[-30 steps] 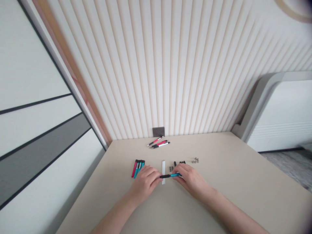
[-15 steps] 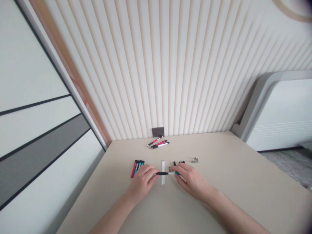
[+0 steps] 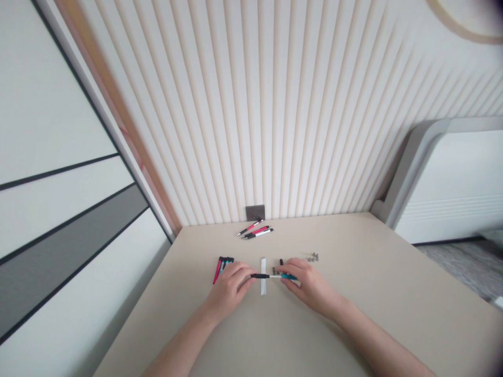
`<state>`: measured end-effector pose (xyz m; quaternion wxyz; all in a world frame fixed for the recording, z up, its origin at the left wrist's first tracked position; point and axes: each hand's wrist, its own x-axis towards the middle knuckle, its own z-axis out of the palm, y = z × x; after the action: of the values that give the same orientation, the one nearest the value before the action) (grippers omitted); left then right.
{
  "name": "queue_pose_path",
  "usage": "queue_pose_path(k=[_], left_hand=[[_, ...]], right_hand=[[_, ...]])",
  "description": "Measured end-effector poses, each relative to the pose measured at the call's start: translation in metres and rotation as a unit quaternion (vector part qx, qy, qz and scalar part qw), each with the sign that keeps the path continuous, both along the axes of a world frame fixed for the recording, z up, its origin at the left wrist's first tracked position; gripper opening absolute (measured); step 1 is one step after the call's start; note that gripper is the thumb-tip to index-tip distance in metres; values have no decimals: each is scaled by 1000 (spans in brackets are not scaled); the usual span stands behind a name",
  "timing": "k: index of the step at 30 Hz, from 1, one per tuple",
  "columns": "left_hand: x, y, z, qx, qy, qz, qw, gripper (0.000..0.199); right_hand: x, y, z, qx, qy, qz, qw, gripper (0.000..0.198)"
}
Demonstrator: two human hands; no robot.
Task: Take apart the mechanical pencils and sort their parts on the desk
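My left hand (image 3: pixel 231 290) pinches the black grip section (image 3: pixel 260 276) of a pen at its left end. The fingers of my right hand (image 3: pixel 310 288) close on a teal pen barrel (image 3: pixel 288 276). Between the two pieces runs a thin white refill (image 3: pixel 275 276), all three in one line above the table. Below and behind them lie white refills (image 3: pixel 263 288) side by side. Beside my left hand is a row of pink and teal pen barrels (image 3: pixel 217 271) with black ends, partly covered by the hand. A small black part (image 3: pixel 281 262) lies just behind my right fingers.
Several pens (image 3: pixel 261 233), red, black and white, rest at the back of the beige table (image 3: pixel 251 340) near a dark wall socket (image 3: pixel 255 212). Small grey pieces (image 3: pixel 314 257) sit right of my right hand. Tiny metallic-looking parts (image 3: pixel 274 270) lie near its fingertips.
More of the teal barrel shows between my right fingers now. Both hands hold the same pieces, slightly higher in the picture. The view has shifted a little.
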<state>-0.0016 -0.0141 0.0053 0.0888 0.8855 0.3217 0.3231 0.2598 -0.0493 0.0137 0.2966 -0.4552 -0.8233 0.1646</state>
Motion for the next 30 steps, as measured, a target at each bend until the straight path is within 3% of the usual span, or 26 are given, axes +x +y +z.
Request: queue_pose_path(k=[9, 17, 26, 30], left_hand=[[-8, 5, -2, 6, -18, 7, 1000, 15], [-9, 5, -3, 11, -15, 1, 1000, 15], [-5, 1, -5, 8, 24, -21, 999, 9], [1, -1, -9, 4, 31, -30, 999, 8]], right_hand=[[13, -1, 7, 3, -17, -35, 999, 20], [10, -42, -9, -59, -63, -67, 994, 19], [-9, -52, -19, -71, 4, -63, 995, 19], [-9, -47, -19, -36, 36, -83, 995, 24]])
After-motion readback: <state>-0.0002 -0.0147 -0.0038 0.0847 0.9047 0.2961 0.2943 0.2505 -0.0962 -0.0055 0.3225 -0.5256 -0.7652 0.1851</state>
